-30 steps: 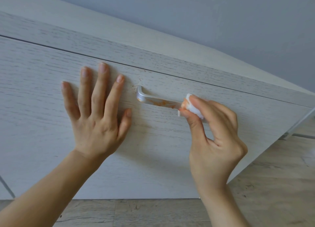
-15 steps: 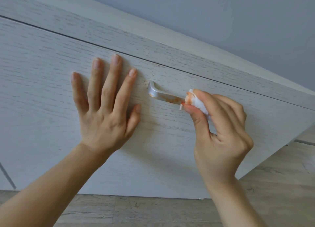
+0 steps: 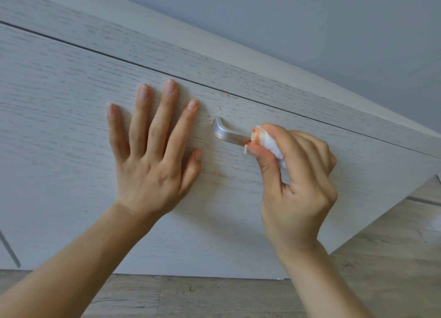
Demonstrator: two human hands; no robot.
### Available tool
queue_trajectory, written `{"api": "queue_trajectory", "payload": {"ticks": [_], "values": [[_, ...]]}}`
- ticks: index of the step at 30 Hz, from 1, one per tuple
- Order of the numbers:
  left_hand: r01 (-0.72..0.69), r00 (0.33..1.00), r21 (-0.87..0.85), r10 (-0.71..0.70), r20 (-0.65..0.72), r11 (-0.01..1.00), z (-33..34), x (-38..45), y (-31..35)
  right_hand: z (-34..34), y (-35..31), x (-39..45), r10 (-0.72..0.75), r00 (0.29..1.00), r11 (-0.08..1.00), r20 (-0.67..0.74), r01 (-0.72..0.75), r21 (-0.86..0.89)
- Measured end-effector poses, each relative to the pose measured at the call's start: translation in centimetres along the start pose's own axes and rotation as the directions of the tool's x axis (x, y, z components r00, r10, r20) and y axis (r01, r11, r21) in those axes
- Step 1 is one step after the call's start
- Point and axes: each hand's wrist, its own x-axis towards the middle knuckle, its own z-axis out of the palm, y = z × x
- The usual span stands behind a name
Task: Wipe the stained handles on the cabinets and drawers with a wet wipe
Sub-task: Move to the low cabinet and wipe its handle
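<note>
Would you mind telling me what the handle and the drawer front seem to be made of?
The handle looks like brushed or satin metal: silver-grey with a soft sheen. The drawer front looks like whitewashed wood or wood-effect laminate: pale, matt, streaked grain lines; which one I cannot tell.

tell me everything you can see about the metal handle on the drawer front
The silver, matte metal handle is a flat bar with a bent left end fixed to the whitewashed wood-grain drawer front. Orange-red stain streaks its lower edge near the wipe. Its right part is hidden by the white, orange-smeared wet wipe, which the right hand pinches around it. The left hand lies flat beside it, not touching.
</note>
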Motion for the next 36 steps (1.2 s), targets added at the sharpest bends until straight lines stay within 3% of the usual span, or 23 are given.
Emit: {"api": "queue_trajectory", "payload": {"ticks": [11,19,27,33,36], "values": [[-0.002,1.0,-0.008,0.002,0.02,1.0,-0.2,-0.1,0.0,-0.5,-0.3,-0.2,0.064,0.998,0.998,-0.016,-0.065,-0.014],[-0.007,1.0,-0.011,0.007,0.025,1.0,-0.3,-0.1,-0.1,0.2,-1.1,0.4,0.007,1.0,0.998,0.013,-0.006,-0.06],[-0.01,1.0,0.002,0.01,0.03,1.0,-0.3,-0.1,-0.1,-0.2,-1.1,0.5,0.136,0.991,0.99,-0.009,-0.136,0.041],[-0.013,1.0,0.02,0.013,0.011,1.0,0.0,-0.1,0.0,1.1,-1.4,0.8,-0.041,0.999,0.997,0.02,0.043,-0.059],[-0.016,1.0,0.025,0.016,0.001,1.0,0.0,-0.1,-0.1,1.3,-1.4,0.6,-0.058,0.998,0.996,0.016,0.059,-0.065]]}}
